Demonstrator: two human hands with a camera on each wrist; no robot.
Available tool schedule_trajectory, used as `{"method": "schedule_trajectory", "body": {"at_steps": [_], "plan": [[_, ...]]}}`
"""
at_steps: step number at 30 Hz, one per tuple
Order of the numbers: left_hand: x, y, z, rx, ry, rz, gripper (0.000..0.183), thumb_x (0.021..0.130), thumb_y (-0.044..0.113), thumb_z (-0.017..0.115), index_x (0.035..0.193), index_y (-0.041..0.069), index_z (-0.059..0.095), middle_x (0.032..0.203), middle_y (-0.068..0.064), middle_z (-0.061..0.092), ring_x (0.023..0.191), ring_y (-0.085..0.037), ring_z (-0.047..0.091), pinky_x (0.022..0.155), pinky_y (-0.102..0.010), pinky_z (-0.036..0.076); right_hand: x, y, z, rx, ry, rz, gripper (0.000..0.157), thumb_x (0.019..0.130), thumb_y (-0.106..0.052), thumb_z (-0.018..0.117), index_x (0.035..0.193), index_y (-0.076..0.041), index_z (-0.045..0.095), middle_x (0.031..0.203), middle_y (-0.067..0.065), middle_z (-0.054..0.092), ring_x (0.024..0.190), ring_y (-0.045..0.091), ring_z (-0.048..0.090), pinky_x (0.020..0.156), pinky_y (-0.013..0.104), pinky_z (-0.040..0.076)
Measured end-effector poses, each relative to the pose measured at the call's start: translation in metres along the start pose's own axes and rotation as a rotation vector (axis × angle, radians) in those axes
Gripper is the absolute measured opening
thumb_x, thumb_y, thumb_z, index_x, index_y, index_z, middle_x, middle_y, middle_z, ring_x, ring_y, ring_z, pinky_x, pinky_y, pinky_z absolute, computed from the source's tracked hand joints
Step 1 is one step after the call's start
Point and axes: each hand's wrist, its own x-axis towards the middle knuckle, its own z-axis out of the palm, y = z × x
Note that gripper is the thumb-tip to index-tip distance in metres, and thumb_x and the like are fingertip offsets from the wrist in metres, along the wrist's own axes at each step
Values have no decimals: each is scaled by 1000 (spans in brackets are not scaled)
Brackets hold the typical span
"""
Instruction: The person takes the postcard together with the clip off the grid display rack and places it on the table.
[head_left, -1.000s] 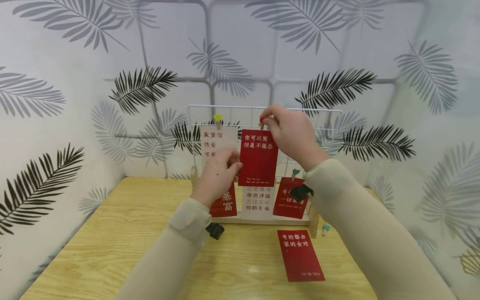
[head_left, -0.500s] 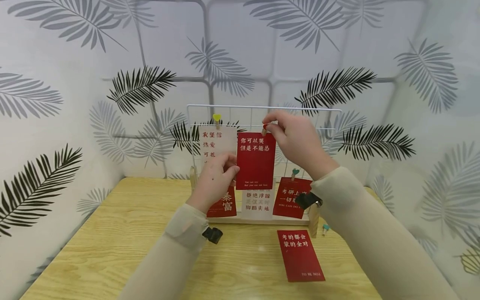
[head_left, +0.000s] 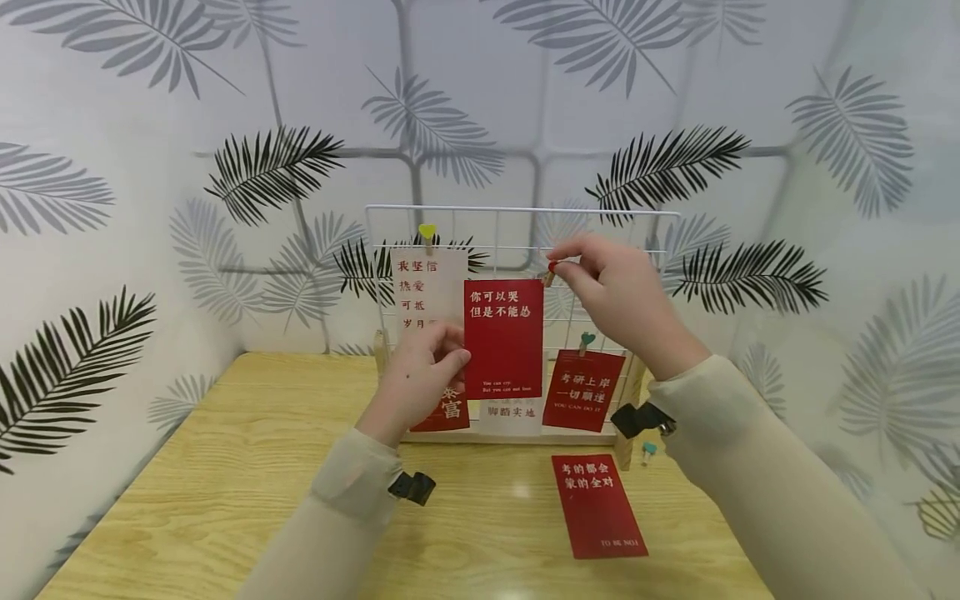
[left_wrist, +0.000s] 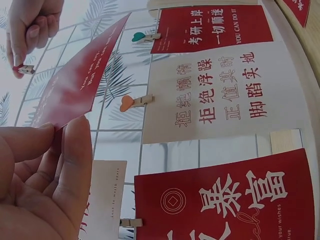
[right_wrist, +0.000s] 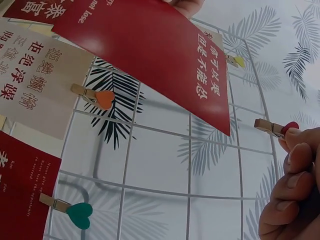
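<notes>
My left hand (head_left: 418, 375) pinches a red card (head_left: 504, 346) with white writing by its left edge, in front of the white wire grid (head_left: 517, 210). In the right wrist view my right hand (right_wrist: 295, 185) pinches a small wooden clothespin (right_wrist: 265, 125) with a red heart, apart from the card's top corner. Behind the card, a white card (left_wrist: 200, 95) hangs from a clothespin with an orange heart (left_wrist: 129, 103). Left of it is another red card (left_wrist: 225, 200), partly hidden by my left hand in the head view.
A white card (head_left: 427, 275) hangs at upper left under a yellow-heart clip (head_left: 427, 232). At lower right hangs a red card (head_left: 583, 392) on a teal-heart clip (head_left: 587, 340). On the wooden table (head_left: 262, 483) lie a red card (head_left: 600, 507) and a teal clothespin (head_left: 648, 452).
The held red card has moved down and slightly left. My right hand has moved right and down with the red-heart clothespin, from the card's top edge to beside its top right corner.
</notes>
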Motion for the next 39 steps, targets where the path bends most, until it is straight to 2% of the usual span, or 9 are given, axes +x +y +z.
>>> {"method": "schedule_trajectory", "body": {"at_steps": [10,13,17,20,23,26,30,39], "plan": [[-16,-7,2,2,-22,-48,9,100,9,63,108,12,60,94,-8,64,71,-24,67,71,-41,59,-21,15,-2,23,7,68,21,104,-30,59,117,-21,72,66,4,49,54,21,42,50,35,36],[-20,-10,3,11,-25,-63,11,100,10,64,110,13,61,94,-6,64,71,-25,66,68,-39,57,-28,21,0,34,6,93,22,104,-31,59,118,-20,72,65,5,48,53,21,43,49,34,36],[-25,-12,3,-3,-30,-72,13,100,11,64,113,12,61,95,-6,64,71,-26,67,71,-43,58,-37,26,1,46,4,121,22,103,-31,60,119,-21,72,65,5,48,52,22,43,47,34,36],[-26,-15,3,-5,-33,-70,13,101,12,64,113,12,61,96,-6,64,71,-25,68,72,-42,59,-41,28,0,59,14,133,23,103,-32,60,119,-21,72,66,6,49,52,23,43,48,34,37],[-27,-19,3,-9,-34,-72,14,100,12,64,114,12,61,97,-6,65,71,-23,69,70,-36,59,-45,30,0,70,18,157,24,103,-35,60,120,-23,71,67,6,49,55,24,44,48,34,38],[-28,-22,3,-23,-33,-74,15,100,11,64,116,11,62,97,-7,65,71,-24,68,70,-37,59,-49,32,1,79,6,177,25,103,-36,59,121,-23,71,69,7,50,59,24,46,49,34,40],[-30,-23,3,-34,-39,-74,16,100,11,64,116,11,62,98,-7,65,72,-25,69,71,-39,60,-54,36,4,85,-2,170,25,103,-33,60,121,-20,71,66,7,49,56,24,45,47,34,39],[-35,-23,7,-30,-55,-67,14,99,9,65,113,11,62,96,-7,65,72,-24,68,70,-35,59,-63,46,6,117,-4,147,27,103,-32,60,122,-16,71,63,5,47,53,23,43,47,33,37]]}}
